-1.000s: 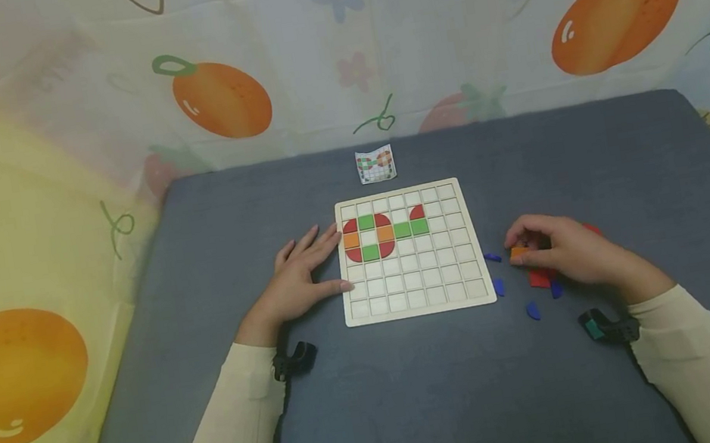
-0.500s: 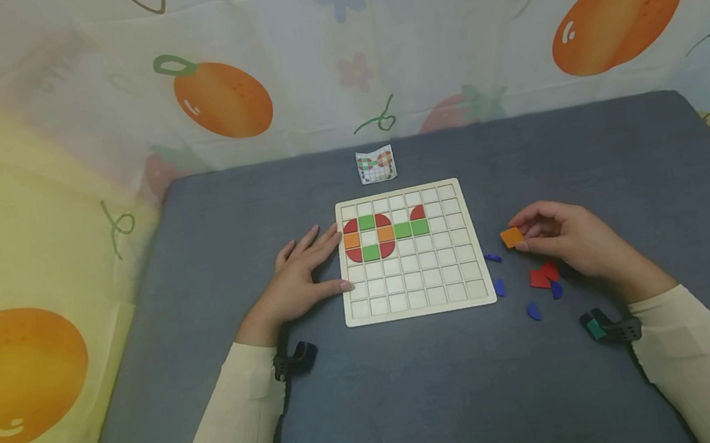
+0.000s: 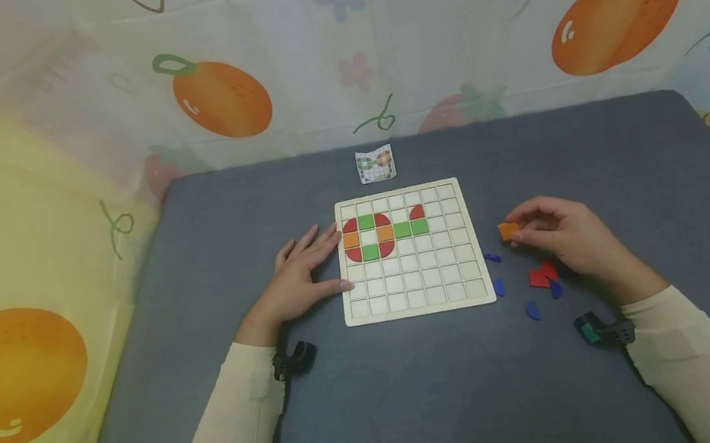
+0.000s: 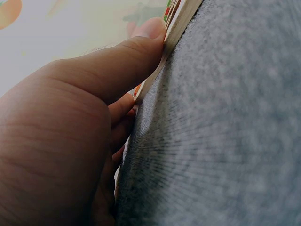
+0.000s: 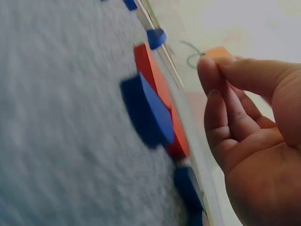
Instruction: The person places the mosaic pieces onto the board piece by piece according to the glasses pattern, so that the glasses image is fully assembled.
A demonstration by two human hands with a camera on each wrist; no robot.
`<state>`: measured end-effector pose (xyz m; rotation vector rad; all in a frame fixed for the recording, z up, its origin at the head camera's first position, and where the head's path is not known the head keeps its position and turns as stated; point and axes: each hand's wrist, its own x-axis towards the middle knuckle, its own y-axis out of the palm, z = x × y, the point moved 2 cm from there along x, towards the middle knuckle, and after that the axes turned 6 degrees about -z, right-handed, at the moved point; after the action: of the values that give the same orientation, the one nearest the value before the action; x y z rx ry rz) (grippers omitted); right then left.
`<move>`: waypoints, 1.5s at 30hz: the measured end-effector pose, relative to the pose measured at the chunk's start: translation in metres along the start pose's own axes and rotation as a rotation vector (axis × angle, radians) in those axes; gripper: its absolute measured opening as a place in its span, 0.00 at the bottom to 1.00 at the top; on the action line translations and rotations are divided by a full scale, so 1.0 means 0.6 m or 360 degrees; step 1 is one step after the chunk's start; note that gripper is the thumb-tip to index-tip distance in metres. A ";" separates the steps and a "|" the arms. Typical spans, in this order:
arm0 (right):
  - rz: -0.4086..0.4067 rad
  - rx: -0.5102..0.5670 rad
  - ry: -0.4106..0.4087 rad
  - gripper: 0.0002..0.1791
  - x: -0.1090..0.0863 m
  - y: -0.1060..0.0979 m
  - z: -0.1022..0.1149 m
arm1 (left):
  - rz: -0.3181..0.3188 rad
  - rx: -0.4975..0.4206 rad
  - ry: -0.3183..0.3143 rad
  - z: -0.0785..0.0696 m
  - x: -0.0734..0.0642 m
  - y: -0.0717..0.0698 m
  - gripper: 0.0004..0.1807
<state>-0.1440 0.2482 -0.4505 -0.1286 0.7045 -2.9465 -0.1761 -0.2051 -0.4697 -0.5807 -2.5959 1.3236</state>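
A pale wooden grid board (image 3: pixel 414 281) lies on the dark grey table, with red, green and orange pieces set in its upper left and middle cells. My left hand (image 3: pixel 298 283) rests at the board's left edge, fingers spread and thumb touching the rim; the left wrist view shows the thumb (image 4: pixel 136 54) against that edge. Right of the board, my right hand (image 3: pixel 556 230) pinches an orange square tile (image 3: pixel 508 231) between thumb and fingers. In the right wrist view the tile (image 5: pixel 218 52) pokes out past the fingertips, partly hidden by them.
Red pieces (image 3: pixel 539 277) lie below my right hand, with a blue piece (image 3: pixel 533 311) and several other blue ones around them. Beyond the board stands a small printed pattern card (image 3: pixel 376 165). A fruit-patterned cloth (image 3: pixel 456 22) hangs behind the table.
My right hand has lifted the orange tile from beside the red pieces and moved slightly away from me, uncovering those pieces. The left hand and board have stayed put.
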 end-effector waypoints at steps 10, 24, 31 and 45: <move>0.0031 0.0047 0.0017 0.18 0.006 0.012 0.011 | 0.0009 -0.0003 -0.0004 0.004 0.001 0.000 0.55; -0.0039 -0.0066 -0.0031 0.18 0.034 0.025 0.044 | 0.0008 0.0005 -0.0007 0.005 0.002 0.000 0.56; -0.0008 -0.0016 -0.0023 0.18 0.058 0.038 0.058 | 0.0015 0.0020 -0.0013 0.004 0.003 0.001 0.56; 0.0064 -0.0119 -0.0015 0.17 0.117 0.075 0.068 | 0.0008 0.0026 -0.0003 0.001 0.002 0.001 0.56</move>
<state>-0.2054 0.1811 -0.4310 -0.1332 0.8062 -2.8805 -0.1769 -0.2046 -0.4705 -0.5841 -2.5846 1.3460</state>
